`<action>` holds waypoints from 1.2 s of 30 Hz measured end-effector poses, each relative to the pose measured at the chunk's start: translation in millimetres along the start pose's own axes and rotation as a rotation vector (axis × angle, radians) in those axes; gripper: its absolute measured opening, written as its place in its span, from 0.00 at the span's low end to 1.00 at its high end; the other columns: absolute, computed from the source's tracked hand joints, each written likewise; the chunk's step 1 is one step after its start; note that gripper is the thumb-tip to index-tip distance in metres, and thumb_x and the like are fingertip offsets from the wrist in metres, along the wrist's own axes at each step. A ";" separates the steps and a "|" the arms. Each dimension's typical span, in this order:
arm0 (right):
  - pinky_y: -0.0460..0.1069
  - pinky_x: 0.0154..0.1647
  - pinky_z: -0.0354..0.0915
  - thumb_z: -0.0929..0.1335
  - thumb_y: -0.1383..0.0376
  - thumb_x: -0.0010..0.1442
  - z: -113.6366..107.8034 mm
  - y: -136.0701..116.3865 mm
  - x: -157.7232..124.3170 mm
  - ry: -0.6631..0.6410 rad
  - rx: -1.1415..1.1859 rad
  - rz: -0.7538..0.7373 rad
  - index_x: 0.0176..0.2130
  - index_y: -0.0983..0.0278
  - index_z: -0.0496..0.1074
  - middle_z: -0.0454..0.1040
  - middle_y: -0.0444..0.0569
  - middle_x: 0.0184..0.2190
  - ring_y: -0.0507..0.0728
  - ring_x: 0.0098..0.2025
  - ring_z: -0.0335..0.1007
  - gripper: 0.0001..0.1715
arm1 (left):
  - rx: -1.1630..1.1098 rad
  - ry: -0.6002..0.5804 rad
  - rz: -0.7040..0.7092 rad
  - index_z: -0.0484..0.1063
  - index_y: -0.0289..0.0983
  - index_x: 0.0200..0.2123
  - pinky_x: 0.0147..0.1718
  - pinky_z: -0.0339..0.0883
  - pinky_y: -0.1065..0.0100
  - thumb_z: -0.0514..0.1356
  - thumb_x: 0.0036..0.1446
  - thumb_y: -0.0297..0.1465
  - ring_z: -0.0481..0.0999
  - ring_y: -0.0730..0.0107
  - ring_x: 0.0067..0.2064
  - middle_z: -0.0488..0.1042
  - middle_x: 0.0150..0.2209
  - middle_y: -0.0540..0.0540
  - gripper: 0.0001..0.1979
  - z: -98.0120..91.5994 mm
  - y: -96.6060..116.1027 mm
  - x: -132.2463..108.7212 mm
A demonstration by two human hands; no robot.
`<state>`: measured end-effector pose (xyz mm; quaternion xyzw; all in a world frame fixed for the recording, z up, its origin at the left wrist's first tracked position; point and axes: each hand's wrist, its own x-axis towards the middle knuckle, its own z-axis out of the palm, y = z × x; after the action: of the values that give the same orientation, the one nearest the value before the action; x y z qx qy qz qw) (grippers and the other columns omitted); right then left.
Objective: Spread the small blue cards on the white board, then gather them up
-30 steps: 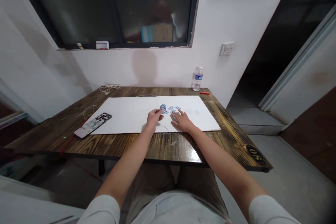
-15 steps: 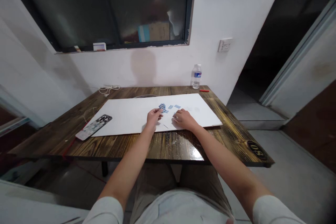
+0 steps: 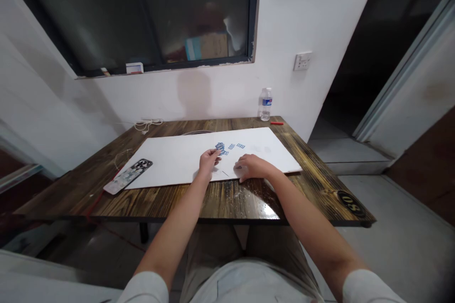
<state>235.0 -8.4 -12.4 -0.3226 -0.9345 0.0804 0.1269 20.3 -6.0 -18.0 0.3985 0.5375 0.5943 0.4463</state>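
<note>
Blue-printed paper slips point(image 3: 227, 147) lie mid-way on a white board point(image 3: 170, 161). Left hand point(image 3: 209, 161) pinched on them; right hand point(image 3: 256, 167) open, flat, near board's near edge. Phone point(image 3: 128, 176) left on wooden table point(image 3: 313, 189); water bottle point(image 3: 265, 104) far.

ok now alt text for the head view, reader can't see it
On a white sheet on a dark wooden table, the left hand is at a cluster of small blue-and-white pieces and the right hand rests near the sheet's front edge. A phone lies beside the sheet; a water bottle stands beyond it.
</note>
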 end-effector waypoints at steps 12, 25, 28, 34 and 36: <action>0.47 0.40 0.61 0.73 0.64 0.53 -6.2 2.3 -1.9 -0.011 0.125 -0.036 0.35 0.60 0.81 0.78 0.48 0.34 0.56 0.37 0.70 0.07 | 0.002 0.005 -0.018 0.72 0.36 0.31 0.25 0.62 0.75 0.70 0.37 0.37 0.73 0.75 0.25 0.74 0.25 0.51 0.17 0.4 0.8 0.5; 0.46 0.38 0.63 0.74 0.68 0.48 -12.5 4.9 -8.3 -0.062 0.235 0.010 0.36 0.62 0.81 0.79 0.47 0.34 0.54 0.35 0.72 0.11 | 0.017 0.001 -0.006 0.73 0.36 0.31 0.25 0.62 0.75 0.70 0.37 0.38 0.74 0.74 0.27 0.75 0.27 0.50 0.17 -0.8 -0.7 1.3; 0.46 0.38 0.63 0.72 0.67 0.53 -15.9 3.8 -9.5 -0.044 0.289 0.076 0.35 0.62 0.81 0.80 0.47 0.35 0.54 0.35 0.74 0.08 | 0.025 -0.002 -0.009 0.73 0.37 0.31 0.26 0.63 0.74 0.70 0.37 0.39 0.75 0.73 0.28 0.76 0.27 0.49 0.18 -1.0 -0.2 1.1; 0.46 0.33 0.60 0.71 0.63 0.57 -16.9 1.4 -6.8 0.027 0.113 0.113 0.32 0.63 0.81 0.80 0.49 0.31 0.55 0.32 0.72 0.08 | 0.024 -0.001 -0.011 0.73 0.37 0.31 0.25 0.62 0.75 0.70 0.36 0.39 0.74 0.74 0.27 0.76 0.27 0.49 0.18 -0.6 1.1 -0.1; 0.46 0.31 0.58 0.71 0.62 0.58 -16.0 1.1 -6.0 0.025 0.083 0.139 0.31 0.62 0.81 0.80 0.49 0.29 0.55 0.30 0.71 0.08 | 0.022 0.000 -0.007 0.73 0.37 0.31 0.25 0.62 0.75 0.70 0.36 0.39 0.74 0.74 0.27 0.76 0.27 0.49 0.19 -0.4 1.2 -0.3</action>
<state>244.9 -10.2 1.5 -0.3820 -0.9042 0.1236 0.1460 19.9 -6.4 -16.8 0.4017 0.5454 0.5868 0.4437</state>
